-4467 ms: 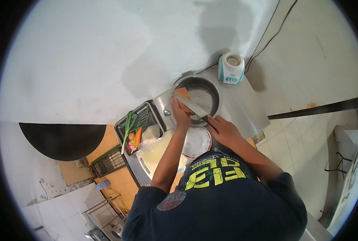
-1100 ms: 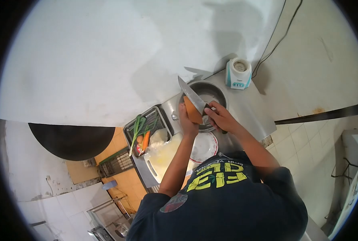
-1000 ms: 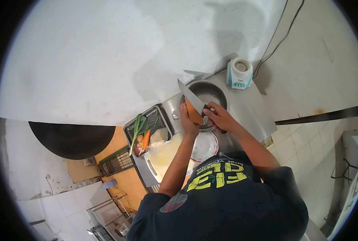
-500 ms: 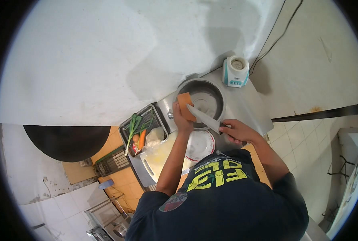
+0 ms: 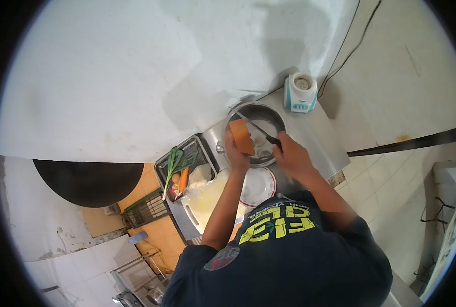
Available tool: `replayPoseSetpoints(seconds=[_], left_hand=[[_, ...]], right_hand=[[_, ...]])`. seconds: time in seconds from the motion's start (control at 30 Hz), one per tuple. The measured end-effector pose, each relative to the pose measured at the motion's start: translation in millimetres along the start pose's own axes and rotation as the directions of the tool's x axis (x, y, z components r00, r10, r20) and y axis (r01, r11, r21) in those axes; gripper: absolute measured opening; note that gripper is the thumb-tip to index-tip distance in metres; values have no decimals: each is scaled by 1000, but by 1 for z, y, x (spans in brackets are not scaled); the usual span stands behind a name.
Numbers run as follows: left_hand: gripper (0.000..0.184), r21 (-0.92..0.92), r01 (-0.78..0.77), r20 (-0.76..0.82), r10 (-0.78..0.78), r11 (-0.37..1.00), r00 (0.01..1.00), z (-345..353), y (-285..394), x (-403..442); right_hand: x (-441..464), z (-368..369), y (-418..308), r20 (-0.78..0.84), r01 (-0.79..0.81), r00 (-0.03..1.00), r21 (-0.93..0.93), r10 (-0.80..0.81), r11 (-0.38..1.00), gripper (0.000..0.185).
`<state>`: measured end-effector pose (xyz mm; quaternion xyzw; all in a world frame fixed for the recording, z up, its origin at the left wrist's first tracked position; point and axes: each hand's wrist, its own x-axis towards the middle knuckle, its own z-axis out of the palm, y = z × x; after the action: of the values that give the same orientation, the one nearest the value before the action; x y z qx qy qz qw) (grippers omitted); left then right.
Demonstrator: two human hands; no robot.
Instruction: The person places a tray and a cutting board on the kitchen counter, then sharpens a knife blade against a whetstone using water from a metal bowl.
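Note:
An orange-brown rectangular block, with the look of a sharpening stone (image 5: 241, 137), is gripped in my left hand (image 5: 235, 154). It is held tilted over a round metal basin (image 5: 284, 121). My right hand (image 5: 292, 156) is closed round the dark handle of a kitchen knife (image 5: 258, 129). The blade slants up and left across the basin, just past the stone's upper right edge; whether it touches the stone I cannot tell. Some of my fingers on the stone are hidden.
Left of the basin, a dark tray (image 5: 159, 170) holds green onions, a carrot and other food. A white cutting board (image 5: 202, 208) and a red-rimmed plate (image 5: 261, 188) lie nearer me. A blender base (image 5: 300, 92) stands at the back right; a black wok (image 5: 87, 181) is far left.
My right hand has moved up, carrying the knife from below right of the stone to its far side, with the blade now turned edge-on. The left hand still holds the stone.

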<state>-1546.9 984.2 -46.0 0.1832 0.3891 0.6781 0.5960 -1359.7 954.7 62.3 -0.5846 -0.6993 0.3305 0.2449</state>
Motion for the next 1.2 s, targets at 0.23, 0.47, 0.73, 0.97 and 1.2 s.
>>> replayPoseSetpoints(seconds=[0.23,0.47,0.73,0.97,1.2], left_hand=[[27,6,-90,-30,90,996,996,4,-1,-1],[25,86,-123,-27,126,989,992,-19,4,7],[27,40,-68,-55,70,997,996,-13,4,8],[31,203,-162,-44,175,966,984,-9,18,13],[27,167,-137,12,137,976,990,-14,14,11]], right_hand=[[11,38,-9,-9,143,990,-41,-143,989,26],[-19,31,1,129,126,984,-30,-121,992,22],[-62,-5,15,214,128,970,-60,-113,990,20],[-79,-56,28,200,-47,979,-20,50,999,29],[-36,-27,50,171,-99,985,451,23,887,31]])
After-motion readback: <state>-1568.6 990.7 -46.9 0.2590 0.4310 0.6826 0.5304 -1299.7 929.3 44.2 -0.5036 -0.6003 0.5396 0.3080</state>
